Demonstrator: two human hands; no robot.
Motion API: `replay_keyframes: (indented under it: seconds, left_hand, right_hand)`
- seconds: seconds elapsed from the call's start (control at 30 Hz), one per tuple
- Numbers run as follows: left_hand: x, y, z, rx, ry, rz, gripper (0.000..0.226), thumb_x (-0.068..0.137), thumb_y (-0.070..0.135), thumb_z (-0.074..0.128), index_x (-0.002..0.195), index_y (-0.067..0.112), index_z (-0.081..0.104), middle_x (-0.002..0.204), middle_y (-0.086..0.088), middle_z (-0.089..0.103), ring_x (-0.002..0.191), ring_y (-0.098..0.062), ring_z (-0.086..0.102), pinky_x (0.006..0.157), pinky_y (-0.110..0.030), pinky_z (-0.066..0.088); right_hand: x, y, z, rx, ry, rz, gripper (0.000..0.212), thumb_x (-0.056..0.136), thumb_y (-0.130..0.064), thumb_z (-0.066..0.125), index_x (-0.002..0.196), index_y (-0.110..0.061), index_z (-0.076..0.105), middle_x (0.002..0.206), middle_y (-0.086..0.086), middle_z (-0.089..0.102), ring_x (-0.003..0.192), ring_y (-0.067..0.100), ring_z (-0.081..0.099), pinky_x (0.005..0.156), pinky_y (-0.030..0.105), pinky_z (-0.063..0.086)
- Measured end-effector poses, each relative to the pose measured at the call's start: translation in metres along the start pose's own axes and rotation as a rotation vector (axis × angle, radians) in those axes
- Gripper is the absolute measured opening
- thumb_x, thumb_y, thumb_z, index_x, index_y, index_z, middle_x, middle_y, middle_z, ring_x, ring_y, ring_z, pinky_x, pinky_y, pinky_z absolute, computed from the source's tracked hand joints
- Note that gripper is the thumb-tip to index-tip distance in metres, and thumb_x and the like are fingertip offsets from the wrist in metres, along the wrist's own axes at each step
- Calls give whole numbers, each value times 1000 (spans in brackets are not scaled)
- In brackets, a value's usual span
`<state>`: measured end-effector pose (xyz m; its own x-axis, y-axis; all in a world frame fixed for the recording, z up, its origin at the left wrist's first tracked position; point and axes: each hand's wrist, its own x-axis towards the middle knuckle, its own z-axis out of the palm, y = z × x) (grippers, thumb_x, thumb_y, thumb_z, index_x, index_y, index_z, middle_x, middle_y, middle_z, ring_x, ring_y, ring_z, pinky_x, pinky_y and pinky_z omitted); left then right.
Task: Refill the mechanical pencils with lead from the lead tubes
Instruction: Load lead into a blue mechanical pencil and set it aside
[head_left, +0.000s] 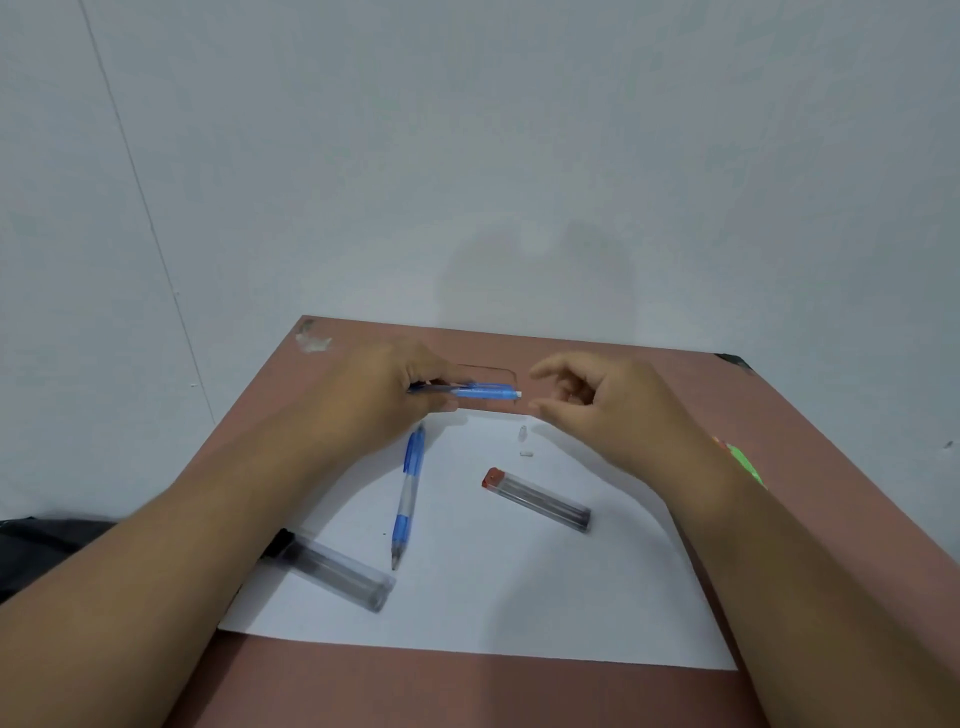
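Note:
My left hand (387, 395) grips a blue mechanical pencil (485, 391) held level above the table, its white eraser end pointing right. My right hand (597, 405) hovers just right of that end with thumb and forefinger close together; whether they pinch anything I cannot tell. A second blue pencil (408, 493) lies on the white paper (467, 597), tip toward me. A lead tube with a red cap (537, 499) lies right of it. Another lead tube with a black cap (332, 569) lies at the paper's left, partly under my left forearm. Two tiny pieces, a clear cap (522, 432) and a white eraser (526, 453), rest near my right hand.
The brown table (467, 691) stands against a pale wall. A green and orange object (743, 457) peeks out behind my right wrist. Dark fabric (47, 540) lies off the table's left side.

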<state>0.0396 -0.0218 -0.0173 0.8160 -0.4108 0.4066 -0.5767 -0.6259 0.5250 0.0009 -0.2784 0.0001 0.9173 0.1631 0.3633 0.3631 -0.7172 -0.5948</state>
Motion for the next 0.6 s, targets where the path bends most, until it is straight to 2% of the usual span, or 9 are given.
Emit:
replay_keyframes:
  seconds: [0.1,0.2,0.3,0.43,0.53,0.6]
  left_hand:
    - [1,0,4,-22,-4,36,32,93,17,72,121,31,73,93,11,70,82,-5,63,73,-24,49]
    - [1,1,8,-7,7,53,31,94,19,71,122,33,73,86,18,66,79,-3,61,69,-23,46]
    - [1,2,8,5,36,42,30,93,22,72,122,31,73,93,22,66,88,-3,62,78,-27,53]
    - [1,1,8,60,23,-33,28,95,17,69,122,25,73,93,22,61,89,-4,61,85,-28,54]
    - [1,-1,8,51,-8,-91,29,96,14,67,121,26,73,97,20,63,95,-6,64,89,-26,53]
    - [1,-3,7,53,-27,-109,25,96,14,65,113,28,76,94,25,64,95,-6,65,87,-26,53]
  right_hand:
    - [0,-5,11,23,45,-49,22,88,-21,79,106,-33,77,75,-21,65,67,1,55,65,10,42]
    - [4,-7,15,-12,80,-55,18,91,-14,73,101,-27,80,82,-13,71,78,5,61,69,13,44]
    - [7,-2,11,-1,92,0,19,92,-15,71,93,-32,79,80,-19,71,77,2,61,66,12,43]
    - [7,12,3,-20,54,137,22,92,-22,70,79,-40,73,75,-25,67,68,-4,58,57,11,40]
    - [7,20,3,-46,10,213,21,91,-23,72,75,-37,72,72,-16,68,62,-6,56,53,10,40]
    - [7,23,3,-98,-5,231,24,91,-23,72,73,-38,70,76,-13,68,63,-2,58,54,13,40]
